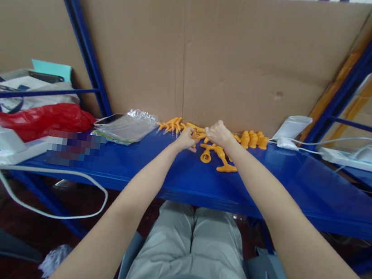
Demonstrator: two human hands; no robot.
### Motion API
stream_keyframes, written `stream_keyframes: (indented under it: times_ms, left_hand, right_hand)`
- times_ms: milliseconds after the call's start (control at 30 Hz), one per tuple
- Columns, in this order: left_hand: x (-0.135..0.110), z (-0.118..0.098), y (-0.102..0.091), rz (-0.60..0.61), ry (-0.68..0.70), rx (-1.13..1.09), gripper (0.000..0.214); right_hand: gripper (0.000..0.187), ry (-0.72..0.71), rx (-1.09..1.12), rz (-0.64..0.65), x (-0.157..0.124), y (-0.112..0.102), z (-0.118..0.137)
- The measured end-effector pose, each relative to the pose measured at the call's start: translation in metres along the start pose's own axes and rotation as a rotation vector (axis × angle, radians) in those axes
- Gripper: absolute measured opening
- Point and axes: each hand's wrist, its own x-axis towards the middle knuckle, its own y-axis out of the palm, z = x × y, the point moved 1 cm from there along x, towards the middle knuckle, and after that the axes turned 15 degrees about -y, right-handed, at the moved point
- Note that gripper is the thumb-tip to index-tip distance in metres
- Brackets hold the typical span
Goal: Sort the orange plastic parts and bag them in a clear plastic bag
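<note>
Both my arms reach over a blue metal shelf [174,174] to a scatter of small orange plastic parts [220,155]. My left hand [186,138] is closed in a pinch on one orange piece near the middle of the heap. My right hand [218,133] is curled into a fist over the orange pieces just beside it; what its fingers hold is hidden. Thin branched orange parts [172,125] lie to the left of my hands. Several stubby orange parts [253,139] stand in a row to the right.
A clear plastic bag [128,126] lies left of the parts, a red plastic bag [43,119] farther left. A white pouch [292,127] and a white power strip [357,161] with cables sit on the right. Cardboard [237,59] backs the shelf. A white cable [59,214] loops below.
</note>
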Motion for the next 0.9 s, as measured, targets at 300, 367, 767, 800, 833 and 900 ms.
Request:
stream_keyframes:
  times_ms: [300, 367, 767, 800, 833, 900]
  left_hand:
    - [-0.008, -0.004, -0.001, 0.024, -0.122, -0.100, 0.056]
    - [-0.008, -0.004, -0.003, 0.019, -0.141, -0.108, 0.056]
    - [0.000, 0.005, -0.012, -0.081, -0.184, -0.128, 0.057]
    - [0.000, 0.004, -0.011, -0.083, -0.180, -0.123, 0.058]
    - [0.000, 0.004, -0.010, -0.086, -0.176, -0.118, 0.058]
    - [-0.002, 0.003, -0.009, -0.088, -0.167, -0.108, 0.056]
  right_hand:
    - [0.031, -0.084, -0.085, -0.138, -0.003, 0.011, -0.007]
    - [0.034, -0.083, -0.097, -0.159, -0.003, 0.015, -0.011]
    - [0.034, 0.374, 0.015, -0.258, -0.071, 0.055, -0.072]
    - [0.033, 0.426, 0.036, -0.284, -0.078, 0.061, -0.076]
    - [0.032, 0.485, 0.065, -0.314, -0.084, 0.068, -0.078]
    - [0.027, 0.658, 0.144, -0.426, -0.093, 0.084, -0.082]
